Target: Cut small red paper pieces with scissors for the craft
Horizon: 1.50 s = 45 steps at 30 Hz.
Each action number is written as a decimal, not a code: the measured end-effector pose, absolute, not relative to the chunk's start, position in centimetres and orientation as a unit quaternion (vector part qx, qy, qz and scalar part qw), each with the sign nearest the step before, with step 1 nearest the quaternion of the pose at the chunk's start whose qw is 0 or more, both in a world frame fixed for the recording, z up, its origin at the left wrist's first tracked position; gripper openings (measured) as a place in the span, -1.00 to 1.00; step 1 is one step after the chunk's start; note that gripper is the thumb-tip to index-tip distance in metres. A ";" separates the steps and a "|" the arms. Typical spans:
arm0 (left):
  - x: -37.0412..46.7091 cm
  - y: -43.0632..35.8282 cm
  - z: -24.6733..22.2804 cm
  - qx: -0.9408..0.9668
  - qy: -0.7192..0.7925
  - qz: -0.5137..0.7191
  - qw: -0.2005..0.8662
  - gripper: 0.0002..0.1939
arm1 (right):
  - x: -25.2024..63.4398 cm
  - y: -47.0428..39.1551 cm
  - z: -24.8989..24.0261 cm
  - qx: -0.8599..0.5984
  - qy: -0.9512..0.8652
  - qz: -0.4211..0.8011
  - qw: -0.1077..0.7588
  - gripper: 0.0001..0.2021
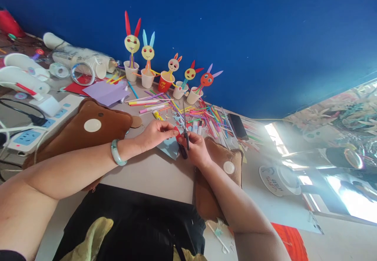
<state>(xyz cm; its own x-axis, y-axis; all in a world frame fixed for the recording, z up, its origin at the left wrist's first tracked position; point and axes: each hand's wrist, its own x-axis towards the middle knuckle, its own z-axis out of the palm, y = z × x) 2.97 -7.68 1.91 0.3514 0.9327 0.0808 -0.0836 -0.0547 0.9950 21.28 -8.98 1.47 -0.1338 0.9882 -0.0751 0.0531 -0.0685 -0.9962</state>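
My left hand (157, 135) pinches a small red piece (178, 133) between thumb and fingers. Close beside it, my right hand (198, 147) is closed on a pair of black-handled scissors (186, 137), blades pointing up toward the wall. The red piece touches or nearly touches the scissors; exactly how they meet is too small to tell. Under the hands lies a light blue paper (168, 148) on the table (150, 174). A pale green bangle (118, 153) circles the left wrist.
Several cups with rabbit-faced figures (148, 52) stand along the blue wall. Coloured sticks (206, 117) and pens lie before them. Brown cushions (79, 129) flank the arms. Purple paper (106, 92) and a power strip (29, 135) are left; a phone (238, 126) and white bowl (278, 180) are right.
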 end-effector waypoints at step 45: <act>3.3 -7.9 1.7 0.531 0.400 0.462 0.587 -0.75 | 21.1 -9.1 0.9 -0.488 -0.530 0.525 0.454 -0.69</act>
<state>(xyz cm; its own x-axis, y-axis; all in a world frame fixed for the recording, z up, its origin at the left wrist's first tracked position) 3.33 -7.91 1.74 0.2546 0.9668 0.0211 -0.1174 0.0092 0.9930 21.12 -9.07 0.92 -0.1120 0.9932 -0.0318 0.0404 -0.0274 -0.9988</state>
